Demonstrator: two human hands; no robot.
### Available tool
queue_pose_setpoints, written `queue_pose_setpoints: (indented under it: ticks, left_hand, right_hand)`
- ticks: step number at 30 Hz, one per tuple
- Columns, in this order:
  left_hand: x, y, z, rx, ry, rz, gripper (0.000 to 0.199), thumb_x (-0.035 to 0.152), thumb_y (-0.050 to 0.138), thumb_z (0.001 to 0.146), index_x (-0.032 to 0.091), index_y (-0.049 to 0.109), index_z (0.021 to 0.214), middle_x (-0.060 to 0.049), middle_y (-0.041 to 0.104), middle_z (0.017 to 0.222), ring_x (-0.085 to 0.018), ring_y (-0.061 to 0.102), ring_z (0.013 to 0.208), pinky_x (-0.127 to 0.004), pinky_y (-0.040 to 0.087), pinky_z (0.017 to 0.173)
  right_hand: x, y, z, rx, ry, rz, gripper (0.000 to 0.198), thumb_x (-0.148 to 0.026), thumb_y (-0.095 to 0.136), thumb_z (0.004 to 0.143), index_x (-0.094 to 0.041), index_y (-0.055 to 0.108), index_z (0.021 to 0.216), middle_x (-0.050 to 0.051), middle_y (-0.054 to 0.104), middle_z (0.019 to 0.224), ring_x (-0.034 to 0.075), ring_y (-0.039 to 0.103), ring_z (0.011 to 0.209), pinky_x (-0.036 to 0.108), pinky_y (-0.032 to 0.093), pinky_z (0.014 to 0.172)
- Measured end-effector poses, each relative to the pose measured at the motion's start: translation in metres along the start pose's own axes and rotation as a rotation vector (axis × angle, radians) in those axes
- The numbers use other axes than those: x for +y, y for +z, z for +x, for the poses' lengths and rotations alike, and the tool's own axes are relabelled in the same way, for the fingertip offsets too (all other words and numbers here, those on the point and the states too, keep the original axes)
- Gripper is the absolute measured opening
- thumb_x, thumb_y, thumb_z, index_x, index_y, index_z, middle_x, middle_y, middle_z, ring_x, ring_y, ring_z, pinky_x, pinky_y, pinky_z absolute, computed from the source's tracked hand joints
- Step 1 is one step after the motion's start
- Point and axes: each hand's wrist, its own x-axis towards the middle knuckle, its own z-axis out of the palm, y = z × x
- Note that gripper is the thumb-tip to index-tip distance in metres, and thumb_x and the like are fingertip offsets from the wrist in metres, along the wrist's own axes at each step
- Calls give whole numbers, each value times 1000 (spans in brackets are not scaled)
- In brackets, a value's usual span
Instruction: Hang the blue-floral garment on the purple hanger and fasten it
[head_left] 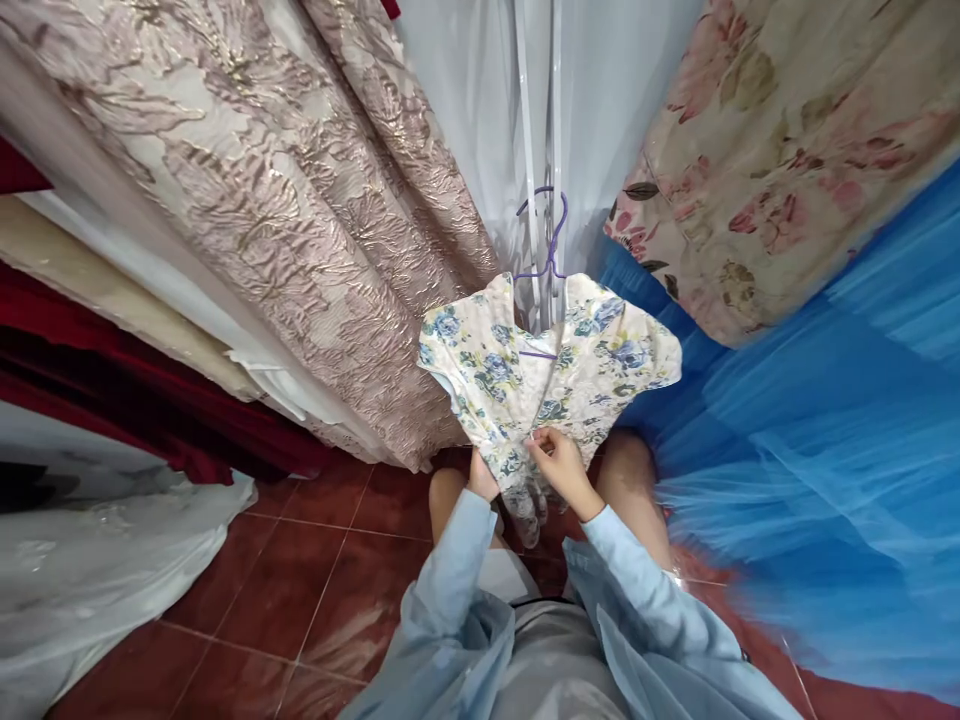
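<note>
A white dress (495, 375) with a blue flower print and short sleeves hangs in front of me on a purple wire hanger (553, 245). My left hand (484, 478) is closed on the dress's left edge at the waist, its fingers partly hidden behind the cloth. At the middle of the front, my right hand (561, 462) pinches the fabric between thumb and fingers near the waist. Whether a small fastener sits in that pinch, I cannot tell. The dress's lower part hangs down between my knees.
Pink brocade gowns (300, 230) hang close on the left, with dark red cloth (127, 370) beyond them. White cloth (465, 90) hangs behind the hanger. On the right are a floral skirt (780, 190) and blue tulle (825, 450). The floor (300, 570) is red tile.
</note>
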Motion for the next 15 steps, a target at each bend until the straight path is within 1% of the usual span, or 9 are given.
queue_pose_setpoints:
  ticks: [2, 4, 6, 8, 10, 11, 12, 13, 15]
  left_hand:
    - [-9, -11, -10, 51, 12, 35, 73, 77, 68, 74, 17, 70, 117, -15, 69, 128, -34, 60, 129, -50, 46, 111]
    - [-17, -18, -16, 118, 59, 169, 71, 65, 81, 67, 16, 69, 117, -16, 70, 126, -34, 60, 128, -49, 45, 112]
    - [-21, -23, -19, 224, 176, 369, 63, 52, 84, 69, 14, 67, 116, -16, 71, 123, -33, 63, 124, -48, 46, 110]
    - [-23, -25, -20, 442, 418, 570, 55, 48, 77, 78, 15, 64, 119, -16, 68, 125, -30, 63, 121, -46, 47, 108]
    - [-25, -24, -20, 660, 726, 765, 52, 45, 70, 84, 18, 58, 127, -16, 61, 133, -28, 59, 124, -44, 47, 107]
    - [-27, -22, -20, 687, 850, 868, 52, 42, 69, 86, 19, 55, 130, -16, 59, 134, -27, 57, 125, -43, 46, 107]
    - [-29, -19, -19, 634, 923, 973, 50, 38, 69, 86, 20, 55, 131, -15, 58, 134, -26, 57, 125, -42, 46, 106]
    - [-32, -14, -18, 520, 947, 1071, 46, 34, 68, 87, 20, 57, 129, -15, 60, 130, -25, 58, 122, -41, 47, 105]
    - [-37, -3, -14, 267, 923, 1191, 31, 26, 62, 89, 19, 62, 120, -13, 65, 118, -24, 61, 113, -40, 49, 101]
  right_hand:
    - [-1, 6, 8, 18, -1, -65, 28, -47, 64, 85, -19, 63, 82, 5, 70, 73, 20, 63, 66, 31, 45, 66]
    - [-3, 7, 13, 12, -27, -107, 30, -47, 63, 85, -20, 60, 72, 4, 67, 66, 19, 60, 62, 30, 42, 63]
    - [-3, 4, 14, -6, -34, -100, 31, -47, 63, 83, -21, 57, 66, 2, 64, 61, 17, 56, 57, 28, 39, 60]
    - [-3, -1, 12, -17, 12, -32, 32, -46, 65, 79, -21, 56, 62, 2, 62, 57, 16, 54, 53, 28, 38, 56]
    - [-2, -5, 7, -32, 87, 86, 32, -47, 66, 76, -21, 56, 61, 2, 63, 55, 15, 52, 49, 27, 38, 52]
    - [-1, -7, 4, -46, 121, 152, 32, -48, 67, 75, -21, 58, 62, 3, 64, 55, 14, 51, 47, 27, 38, 50]
    - [-2, -9, 1, -61, 149, 213, 32, -49, 68, 74, -20, 59, 63, 3, 65, 56, 14, 50, 45, 26, 38, 48]
    - [-2, -10, -2, -75, 169, 264, 32, -50, 70, 73, -19, 61, 65, 4, 67, 57, 13, 50, 43, 26, 38, 46]
    - [-5, -12, -7, -101, 185, 332, 32, -49, 73, 71, -18, 64, 67, 5, 69, 60, 13, 51, 43, 25, 40, 44]
